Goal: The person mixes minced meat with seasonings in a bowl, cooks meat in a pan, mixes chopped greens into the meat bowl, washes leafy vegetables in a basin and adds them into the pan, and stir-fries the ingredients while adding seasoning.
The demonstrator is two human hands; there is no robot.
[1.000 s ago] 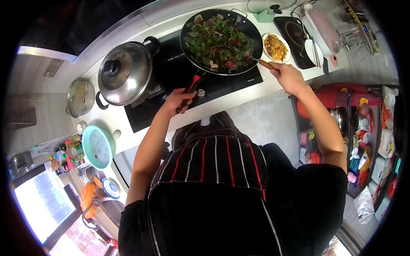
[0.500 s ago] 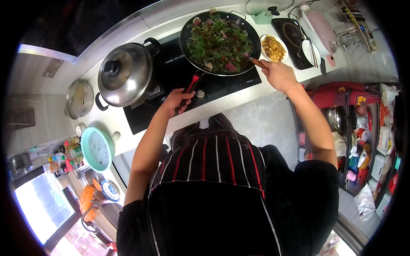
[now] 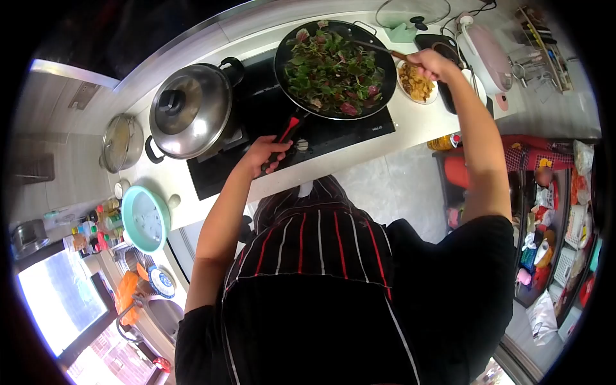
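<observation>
My left hand [image 3: 268, 154] is wrapped round the black and red handle of a wok [image 3: 280, 77] on the cooktop. Leafy greens with reddish-purple leaves [image 3: 330, 74] fill the wok. My right hand [image 3: 431, 65] grips the brown handle of a spatula [image 3: 380, 48], whose thin metal shaft reaches over the wok's far right side. The spatula's tip is among the leaves and hard to make out. Just below my right hand, a white plate of yellowish cooked food [image 3: 417, 83] stands on the counter, right of the wok.
A lidded steel pot [image 3: 192, 115] stands left of the wok on the black cooktop [image 3: 256, 109]. Farther left are a glass lid [image 3: 122, 144] and a turquoise basin [image 3: 146, 220]. To the right sit a portable hob [image 3: 427, 43], a pink appliance [image 3: 484, 54] and a shelf rack [image 3: 555, 237].
My right hand has moved up and slightly right with the spatula, from the wok's lower right rim to its upper right. My left hand stays on the handle.
</observation>
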